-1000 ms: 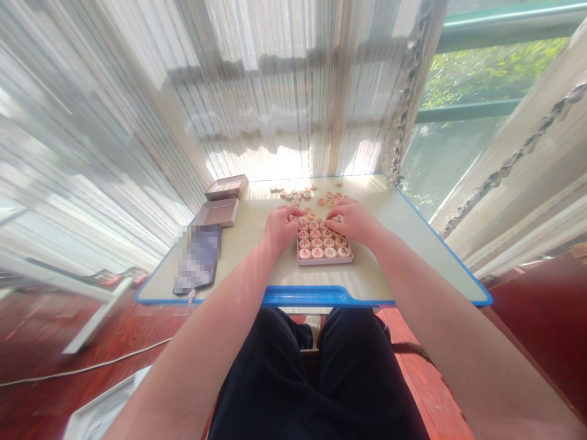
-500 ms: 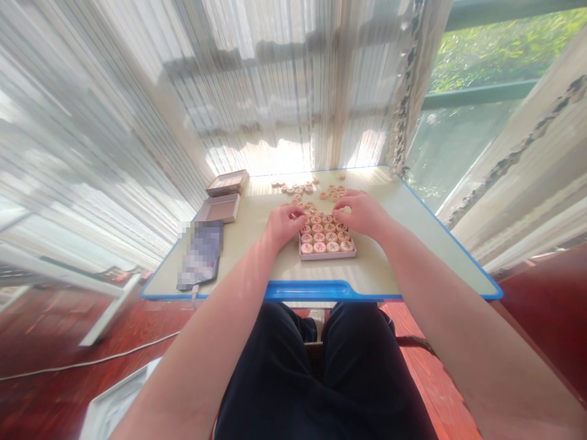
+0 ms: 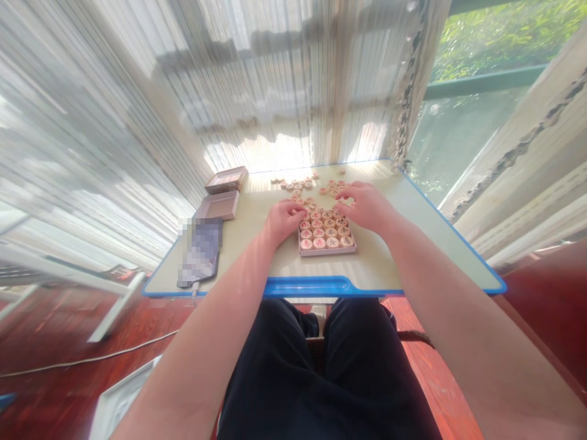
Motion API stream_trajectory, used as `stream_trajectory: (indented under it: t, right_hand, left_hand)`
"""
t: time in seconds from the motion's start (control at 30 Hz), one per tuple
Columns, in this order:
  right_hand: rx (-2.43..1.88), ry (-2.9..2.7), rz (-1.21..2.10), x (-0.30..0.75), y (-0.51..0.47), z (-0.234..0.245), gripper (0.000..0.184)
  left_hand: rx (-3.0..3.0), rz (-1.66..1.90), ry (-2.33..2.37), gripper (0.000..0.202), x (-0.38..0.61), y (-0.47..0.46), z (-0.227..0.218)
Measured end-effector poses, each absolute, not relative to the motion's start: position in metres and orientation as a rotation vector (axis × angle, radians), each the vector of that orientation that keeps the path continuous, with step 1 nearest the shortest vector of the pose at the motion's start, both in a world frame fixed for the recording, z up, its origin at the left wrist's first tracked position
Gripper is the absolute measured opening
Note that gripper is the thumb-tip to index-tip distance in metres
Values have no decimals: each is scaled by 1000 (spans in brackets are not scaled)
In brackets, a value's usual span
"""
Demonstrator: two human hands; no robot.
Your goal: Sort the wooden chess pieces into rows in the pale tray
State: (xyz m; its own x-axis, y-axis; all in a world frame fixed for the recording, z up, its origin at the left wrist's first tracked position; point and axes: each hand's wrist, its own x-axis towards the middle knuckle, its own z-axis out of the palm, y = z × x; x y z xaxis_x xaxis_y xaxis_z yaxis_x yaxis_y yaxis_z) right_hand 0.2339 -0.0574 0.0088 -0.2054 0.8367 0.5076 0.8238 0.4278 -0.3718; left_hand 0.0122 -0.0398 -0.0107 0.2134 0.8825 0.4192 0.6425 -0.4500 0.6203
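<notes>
A shallow box (image 3: 328,252) stands near the table's front edge, with rows of round wooden Chinese chess pieces (image 3: 329,232) in it, marked in red and black. My left hand (image 3: 284,220) is at the far left corner of the box. Its thumb and fingertips are closed together beside the corner piece; whether a piece is between them is hidden. Over the far right corner, my right hand (image 3: 365,206) has its thumb and forefinger apart, the thumb near a black-marked piece. Loose chess pieces (image 3: 298,184) lie scattered beyond the box, some partly behind my right fingers.
At the table's left are an empty box half (image 3: 222,205), another box (image 3: 227,178) behind it, and a phone (image 3: 202,250) with a cable. A blue tray ledge (image 3: 307,285) runs along the front edge of the table (image 3: 440,250). Curtains (image 3: 275,73) hang behind.
My right thumb and forefinger have spread apart at the far right corner of the box. My left hand stays at the left corner. The whole view has shifted slightly.
</notes>
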Motion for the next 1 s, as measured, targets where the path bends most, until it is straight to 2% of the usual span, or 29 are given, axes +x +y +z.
stream_trajectory:
  t: [0.37, 0.87, 1.0]
  right_hand:
    - [-1396, -2026, 37, 238, -60, 10, 20]
    - [-1404, -1982, 113, 242, -69, 19, 18]
    - [-1398, -2036, 319, 240, -76, 25, 17]
  left_hand:
    - [2175, 1045, 1453, 14, 13, -41, -9]
    - [2015, 1164, 1556, 17, 11, -37, -13]
    - [1983, 1188, 1533, 17, 9, -36, -17]
